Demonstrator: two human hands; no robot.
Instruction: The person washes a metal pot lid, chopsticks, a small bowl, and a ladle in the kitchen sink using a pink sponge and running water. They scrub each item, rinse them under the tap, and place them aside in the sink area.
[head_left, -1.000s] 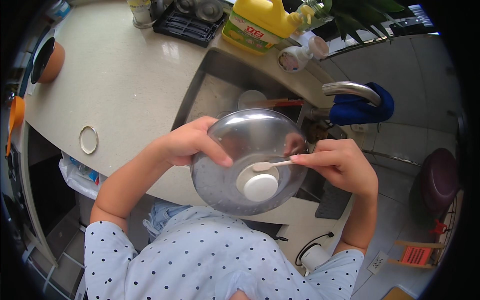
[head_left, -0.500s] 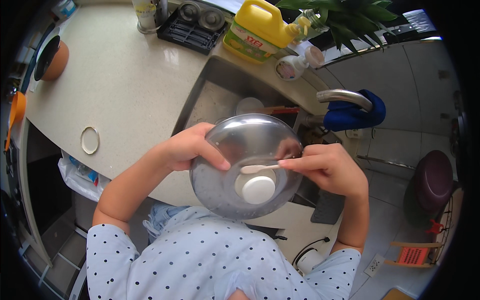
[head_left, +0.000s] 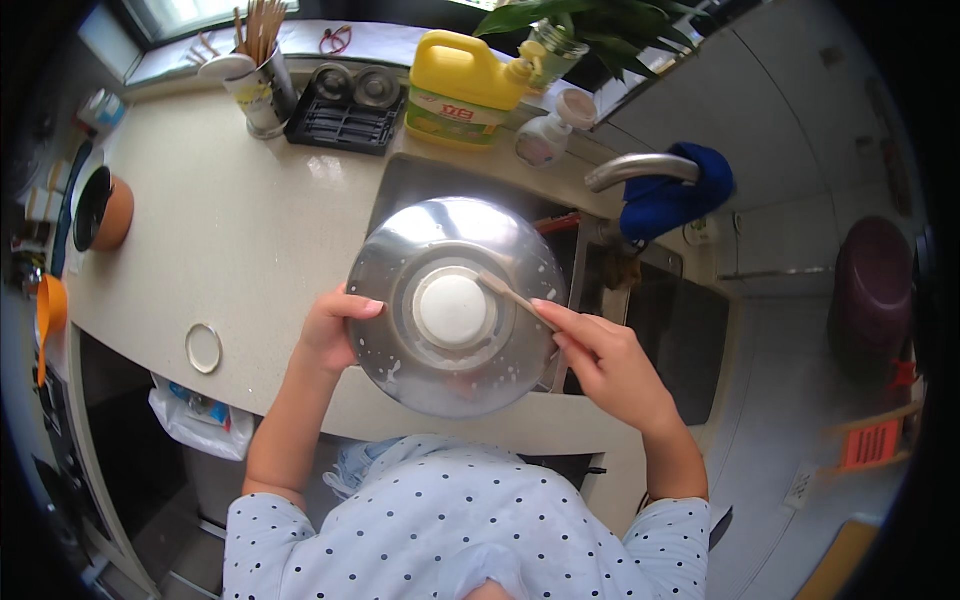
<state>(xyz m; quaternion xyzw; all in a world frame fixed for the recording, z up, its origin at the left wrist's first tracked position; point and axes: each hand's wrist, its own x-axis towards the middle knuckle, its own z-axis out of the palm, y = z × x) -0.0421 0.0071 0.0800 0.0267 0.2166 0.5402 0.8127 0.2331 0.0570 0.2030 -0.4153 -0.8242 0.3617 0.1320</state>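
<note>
A round, shiny metal pot lid (head_left: 395, 255) with a white knob (head_left: 454, 309) faces up in front of me, above the sink's near edge. White specks or suds dot its surface. My left hand (head_left: 335, 328) grips the lid's left rim, thumb on top and the other fingers mostly hidden beneath. Pinched in my right hand (head_left: 620, 372) is a slim, pale toothbrush (head_left: 517, 299), its head at the upper right side of the knob's base. Whether the bristles touch the metal, I cannot tell.
Beneath the lid is a steel sink (head_left: 405, 180), with a faucet (head_left: 640, 168) draped in a blue cloth (head_left: 680, 200) at right. A yellow jug (head_left: 460, 90), a pump bottle (head_left: 543, 138) and a black rack (head_left: 345, 120) stand behind. A pale ring (head_left: 189, 345) lies on the counter (head_left: 260, 240).
The lid has shifted left and now shows its top more squarely. My left thumb has moved outward to the rim. The toothbrush has gone from above the knob to its upper right.
</note>
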